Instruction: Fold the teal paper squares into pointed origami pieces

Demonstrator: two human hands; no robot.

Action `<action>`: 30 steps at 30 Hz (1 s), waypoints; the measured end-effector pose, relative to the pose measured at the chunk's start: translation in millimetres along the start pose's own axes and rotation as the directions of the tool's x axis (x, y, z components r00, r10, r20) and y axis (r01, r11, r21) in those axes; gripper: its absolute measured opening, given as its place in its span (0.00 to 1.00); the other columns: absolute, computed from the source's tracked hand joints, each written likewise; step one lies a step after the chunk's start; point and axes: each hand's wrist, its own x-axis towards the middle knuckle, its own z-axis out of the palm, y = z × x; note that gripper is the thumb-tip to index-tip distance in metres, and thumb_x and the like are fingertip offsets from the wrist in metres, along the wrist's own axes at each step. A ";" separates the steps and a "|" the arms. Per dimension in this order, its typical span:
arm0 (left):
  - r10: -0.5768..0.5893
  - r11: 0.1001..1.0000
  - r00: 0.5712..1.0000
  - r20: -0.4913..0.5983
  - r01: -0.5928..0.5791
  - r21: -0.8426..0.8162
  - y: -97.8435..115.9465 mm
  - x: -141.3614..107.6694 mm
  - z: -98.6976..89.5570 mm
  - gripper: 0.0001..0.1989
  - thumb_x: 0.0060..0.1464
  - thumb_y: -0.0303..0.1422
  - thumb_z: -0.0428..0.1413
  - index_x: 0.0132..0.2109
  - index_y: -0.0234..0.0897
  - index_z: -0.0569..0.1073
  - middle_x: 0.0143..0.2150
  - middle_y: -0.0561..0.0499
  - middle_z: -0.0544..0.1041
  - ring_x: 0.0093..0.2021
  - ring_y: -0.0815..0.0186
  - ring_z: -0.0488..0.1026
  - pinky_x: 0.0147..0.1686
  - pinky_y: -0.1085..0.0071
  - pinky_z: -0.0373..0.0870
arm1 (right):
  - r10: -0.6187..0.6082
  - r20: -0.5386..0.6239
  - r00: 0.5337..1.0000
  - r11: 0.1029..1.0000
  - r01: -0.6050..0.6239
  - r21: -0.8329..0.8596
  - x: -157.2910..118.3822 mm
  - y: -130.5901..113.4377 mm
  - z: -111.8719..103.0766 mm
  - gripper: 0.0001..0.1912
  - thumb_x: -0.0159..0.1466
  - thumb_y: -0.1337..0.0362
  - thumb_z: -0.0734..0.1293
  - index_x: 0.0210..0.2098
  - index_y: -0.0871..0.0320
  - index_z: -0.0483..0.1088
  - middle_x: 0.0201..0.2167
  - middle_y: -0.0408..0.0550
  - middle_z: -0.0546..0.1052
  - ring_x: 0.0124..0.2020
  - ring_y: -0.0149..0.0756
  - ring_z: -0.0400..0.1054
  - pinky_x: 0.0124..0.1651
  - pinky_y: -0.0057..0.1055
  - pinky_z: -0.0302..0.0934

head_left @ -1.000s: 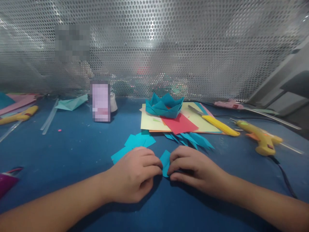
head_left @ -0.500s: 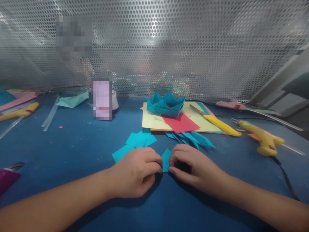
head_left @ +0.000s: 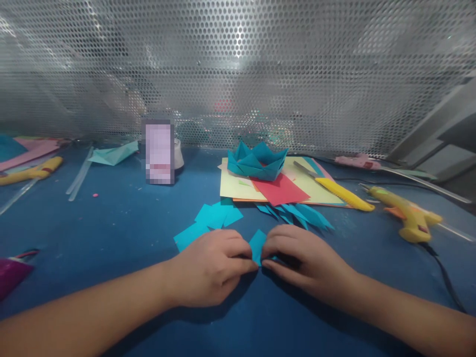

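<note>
A small piece of blue paper [head_left: 257,246] is held low over the blue table between my two hands, its pointed top showing. My left hand [head_left: 213,267] is closed on its left side, the index finger reaching to the lower edge. On the right side my right hand [head_left: 301,255] pinches it with curled fingers and thumb. Loose blue paper pieces [head_left: 219,214] lie just behind my left hand. Several folded blue paper strips [head_left: 297,214] lie behind my right hand.
A blue folded paper crown shape [head_left: 257,161] and a red sheet [head_left: 280,189] rest on stacked coloured paper [head_left: 230,186], with a yellow utility knife [head_left: 344,193]. A yellow glue gun [head_left: 412,213] lies right, its cord trailing forward. A blurred-out upright item [head_left: 159,151] stands at the back left.
My left index finger has slid a little right along the lower edge of the blue paper. My right fingers have shifted slightly. The view has moved marginally; both hands still hold the paper.
</note>
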 end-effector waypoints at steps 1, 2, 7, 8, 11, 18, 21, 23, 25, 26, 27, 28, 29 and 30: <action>0.001 1.000 1.000 -0.004 -0.001 0.002 -0.4 -0.3 0.2 0.14 0.57 0.21 0.46 0.43 0.31 0.75 0.36 0.44 0.76 0.35 0.62 0.71 0.34 0.66 0.70 | -0.062 -0.012 0.998 0.997 0.061 -0.036 -1.8 1.2 0.1 0.05 0.66 0.67 0.62 0.36 0.57 0.71 0.31 0.46 0.73 0.33 0.33 0.65 0.35 0.29 0.58; 0.003 1.000 1.000 -0.010 -0.003 0.004 -0.8 -0.6 0.4 0.14 0.57 0.21 0.46 0.43 0.31 0.75 0.36 0.44 0.76 0.35 0.62 0.71 0.34 0.66 0.70 | -0.119 -0.023 0.993 0.990 0.117 -0.083 -3.4 2.4 0.4 0.06 0.66 0.67 0.62 0.38 0.56 0.72 0.31 0.46 0.73 0.33 0.33 0.65 0.35 0.29 0.58; 0.006 1.000 1.000 -0.019 -0.006 0.000 -2.2 -1.5 0.9 0.14 0.57 0.21 0.47 0.43 0.30 0.76 0.36 0.44 0.76 0.35 0.62 0.70 0.33 0.65 0.71 | -0.246 -0.011 0.969 0.934 0.234 -0.268 -5.5 3.6 1.9 0.09 0.68 0.65 0.60 0.39 0.57 0.73 0.30 0.46 0.74 0.28 0.33 0.64 0.31 0.30 0.59; 0.006 1.000 1.000 -0.018 -0.006 -0.001 -2.3 -1.6 1.0 0.14 0.57 0.21 0.46 0.43 0.29 0.76 0.36 0.44 0.76 0.35 0.62 0.70 0.33 0.65 0.71 | -0.256 0.000 0.967 0.926 0.245 -0.289 -5.0 2.7 1.8 0.10 0.68 0.65 0.60 0.39 0.57 0.73 0.30 0.47 0.74 0.28 0.33 0.65 0.30 0.30 0.59; 0.002 1.000 1.000 -0.016 -0.002 -0.003 -2.5 -2.3 1.2 0.14 0.57 0.21 0.46 0.43 0.30 0.76 0.36 0.44 0.76 0.34 0.62 0.71 0.33 0.65 0.71 | -0.266 0.038 0.963 0.900 0.262 -0.348 -3.8 -1.1 0.9 0.13 0.69 0.64 0.58 0.39 0.58 0.74 0.28 0.47 0.74 0.28 0.34 0.66 0.30 0.31 0.61; 0.001 1.000 1.000 -0.010 -0.001 0.003 -1.7 -2.7 1.9 0.14 0.57 0.21 0.46 0.42 0.30 0.76 0.35 0.43 0.77 0.35 0.61 0.71 0.33 0.64 0.71 | -0.268 0.067 0.961 0.866 0.270 -0.420 -7.0 -5.3 1.9 0.16 0.70 0.66 0.55 0.35 0.58 0.73 0.26 0.46 0.73 0.25 0.33 0.63 0.25 0.31 0.57; 0.011 1.000 1.000 -0.014 -0.011 0.017 -0.3 -0.6 0.4 0.14 0.57 0.21 0.45 0.42 0.30 0.76 0.35 0.43 0.77 0.34 0.61 0.71 0.33 0.65 0.71 | -0.251 0.084 0.964 0.861 0.262 -0.436 -8.2 -2.9 4.0 0.16 0.70 0.65 0.55 0.35 0.58 0.73 0.27 0.45 0.73 0.26 0.34 0.63 0.26 0.32 0.57; 0.016 1.000 1.000 -0.016 -0.015 0.026 0.1 0.4 -0.7 0.15 0.58 0.21 0.45 0.41 0.30 0.76 0.35 0.43 0.77 0.34 0.61 0.71 0.33 0.65 0.71 | -0.242 0.106 0.965 0.856 0.263 -0.445 -8.2 -1.7 4.7 0.16 0.70 0.65 0.55 0.35 0.57 0.72 0.27 0.45 0.73 0.26 0.33 0.63 0.27 0.32 0.57; 0.018 0.999 1.000 -0.020 -0.018 0.033 -0.1 0.4 -1.0 0.15 0.58 0.22 0.44 0.41 0.30 0.76 0.34 0.43 0.77 0.33 0.62 0.71 0.33 0.66 0.71 | -0.236 0.115 0.965 0.858 0.263 -0.442 -7.6 -1.5 4.4 0.16 0.70 0.65 0.54 0.36 0.57 0.72 0.28 0.45 0.73 0.26 0.33 0.63 0.27 0.32 0.57; 0.017 0.999 1.000 -0.022 -0.016 0.036 -0.4 0.2 -0.9 0.15 0.58 0.22 0.44 0.41 0.30 0.76 0.34 0.43 0.77 0.33 0.61 0.71 0.33 0.66 0.71 | -0.234 0.113 0.966 0.861 0.260 -0.438 -7.1 -1.8 3.9 0.16 0.70 0.65 0.54 0.36 0.57 0.72 0.28 0.45 0.73 0.27 0.33 0.64 0.27 0.32 0.57; 0.016 0.999 1.000 -0.025 -0.015 0.035 -0.7 -0.2 -0.7 0.15 0.58 0.22 0.45 0.41 0.30 0.76 0.35 0.43 0.77 0.34 0.61 0.71 0.33 0.65 0.71 | -0.231 0.110 0.967 0.864 0.256 -0.435 -6.7 -2.2 3.2 0.16 0.70 0.65 0.54 0.36 0.57 0.72 0.28 0.45 0.73 0.27 0.33 0.64 0.27 0.32 0.57; 0.016 0.999 1.000 -0.026 -0.015 0.034 -0.9 -0.6 -0.3 0.15 0.58 0.22 0.45 0.41 0.30 0.76 0.35 0.43 0.77 0.34 0.61 0.71 0.33 0.65 0.71 | -0.229 0.105 0.968 0.866 0.252 -0.433 -6.3 -2.8 2.5 0.16 0.71 0.65 0.54 0.36 0.57 0.73 0.27 0.45 0.73 0.27 0.34 0.64 0.27 0.32 0.57; 0.015 0.999 1.000 -0.023 -0.014 0.032 -1.0 -1.0 0.1 0.14 0.58 0.22 0.45 0.41 0.30 0.76 0.35 0.43 0.77 0.34 0.61 0.71 0.34 0.65 0.71 | -0.227 0.101 0.969 0.867 0.249 -0.431 -5.9 -3.4 1.8 0.17 0.71 0.65 0.54 0.35 0.57 0.73 0.27 0.45 0.73 0.28 0.34 0.64 0.27 0.31 0.57; 0.016 0.999 1.000 -0.021 -0.016 0.030 -1.0 -1.2 0.4 0.14 0.58 0.22 0.45 0.41 0.30 0.76 0.35 0.43 0.77 0.34 0.61 0.72 0.34 0.65 0.72 | -0.227 0.098 0.969 0.868 0.247 -0.430 -5.7 -4.0 1.3 0.17 0.71 0.65 0.54 0.35 0.57 0.73 0.27 0.46 0.73 0.28 0.34 0.64 0.27 0.31 0.57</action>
